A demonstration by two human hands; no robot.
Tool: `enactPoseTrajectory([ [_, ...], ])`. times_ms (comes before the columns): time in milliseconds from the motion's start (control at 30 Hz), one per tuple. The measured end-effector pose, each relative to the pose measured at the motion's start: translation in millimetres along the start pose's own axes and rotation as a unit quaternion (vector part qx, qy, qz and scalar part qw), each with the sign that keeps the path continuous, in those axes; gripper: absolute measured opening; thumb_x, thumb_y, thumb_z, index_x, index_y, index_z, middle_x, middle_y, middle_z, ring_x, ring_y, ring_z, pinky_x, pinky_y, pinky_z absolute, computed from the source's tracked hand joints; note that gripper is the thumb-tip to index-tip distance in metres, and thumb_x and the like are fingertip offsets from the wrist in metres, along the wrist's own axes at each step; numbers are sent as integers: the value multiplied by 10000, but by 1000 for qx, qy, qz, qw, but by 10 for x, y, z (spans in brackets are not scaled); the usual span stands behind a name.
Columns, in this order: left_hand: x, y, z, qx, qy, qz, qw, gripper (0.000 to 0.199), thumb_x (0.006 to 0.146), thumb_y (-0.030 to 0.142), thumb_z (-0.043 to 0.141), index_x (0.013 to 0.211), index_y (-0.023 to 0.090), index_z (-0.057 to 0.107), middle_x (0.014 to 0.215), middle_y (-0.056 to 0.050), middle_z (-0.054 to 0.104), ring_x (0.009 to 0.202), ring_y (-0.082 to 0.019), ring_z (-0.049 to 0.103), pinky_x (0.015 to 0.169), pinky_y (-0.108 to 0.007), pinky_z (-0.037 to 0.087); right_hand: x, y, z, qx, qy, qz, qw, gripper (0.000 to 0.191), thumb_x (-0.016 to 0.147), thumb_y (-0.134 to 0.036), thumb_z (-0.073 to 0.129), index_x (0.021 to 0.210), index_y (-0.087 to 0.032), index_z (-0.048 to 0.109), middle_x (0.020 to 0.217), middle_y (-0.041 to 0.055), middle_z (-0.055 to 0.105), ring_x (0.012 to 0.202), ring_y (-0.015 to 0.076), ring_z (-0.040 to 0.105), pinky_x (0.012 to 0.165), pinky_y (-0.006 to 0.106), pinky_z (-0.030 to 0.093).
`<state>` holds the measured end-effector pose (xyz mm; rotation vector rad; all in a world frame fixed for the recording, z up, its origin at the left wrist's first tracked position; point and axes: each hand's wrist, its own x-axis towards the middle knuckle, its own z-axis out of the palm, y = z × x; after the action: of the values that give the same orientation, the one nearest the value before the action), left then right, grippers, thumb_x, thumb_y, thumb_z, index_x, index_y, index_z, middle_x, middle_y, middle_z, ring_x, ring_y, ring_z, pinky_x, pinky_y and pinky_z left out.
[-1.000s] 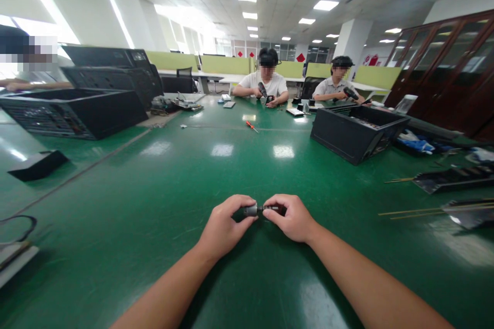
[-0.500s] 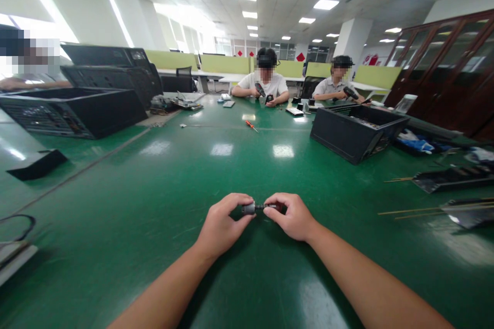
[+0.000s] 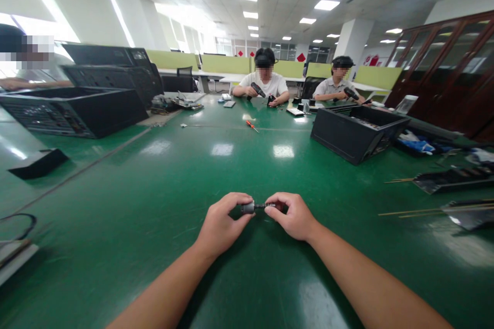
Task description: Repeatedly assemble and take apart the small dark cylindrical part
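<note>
In the head view, my left hand (image 3: 221, 220) pinches a small grey cylinder (image 3: 247, 208) between thumb and fingers; it looks like a small motor, though I cannot be sure. A thin dark ribbed shaft (image 3: 260, 206) sticks out of the cylinder to the right. The far end of that shaft sits between the thumb and fingers of my right hand (image 3: 292, 217), which partly hide it. Both hands are close together, low over the green table (image 3: 181, 185).
An orange screwdriver (image 3: 250, 125) lies farther off. Black computer cases stand at the right (image 3: 355, 133) and left (image 3: 77, 110). Thin brass-coloured rods (image 3: 412, 212) stick out at right. Across the table one person (image 3: 266, 79) holds a power drill (image 3: 258, 90); another person (image 3: 339, 82) works beside.
My hands and the piece between them have hardly moved. Across the table, the person in the middle has shifted the power drill slightly to the left and up.
</note>
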<state>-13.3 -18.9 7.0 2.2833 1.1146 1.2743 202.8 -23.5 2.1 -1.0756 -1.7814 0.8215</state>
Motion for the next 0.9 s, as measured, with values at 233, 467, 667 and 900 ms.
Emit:
enactPoseTrajectory([
  [233,-6,-39,1,-2,8,3,1000,216,795,183,725,995,228,661,1016,-16,704,961,-163,662,890,-295,519,3,11,3,3,9,7,1000,118,819,-256,646,834,-159,713,665,1,617,583,118,512,560,232,392],
  [467,-12,-52,-8,-2,10,0,1000,217,791,173,727,989,231,662,1022,-13,703,968,-161,660,898,-298,516,9,22,-6,-1,17,-1,1000,118,819,-256,647,835,-160,714,666,3,621,589,123,522,578,240,408],
  [667,-4,-33,-19,2,11,-2,1000,200,795,178,721,983,221,666,1016,-21,704,959,-166,663,891,-304,519,10,35,-16,-10,24,-4,1000,116,814,-258,650,825,-160,711,661,5,623,582,125,519,570,242,409],
  [900,4,-36,-23,4,11,-2,1000,205,793,179,721,986,220,666,1017,-28,705,962,-173,664,894,-311,521,10,40,-39,-15,29,-8,999,111,810,-254,650,817,-164,714,664,7,627,599,132,537,589,249,423],
])
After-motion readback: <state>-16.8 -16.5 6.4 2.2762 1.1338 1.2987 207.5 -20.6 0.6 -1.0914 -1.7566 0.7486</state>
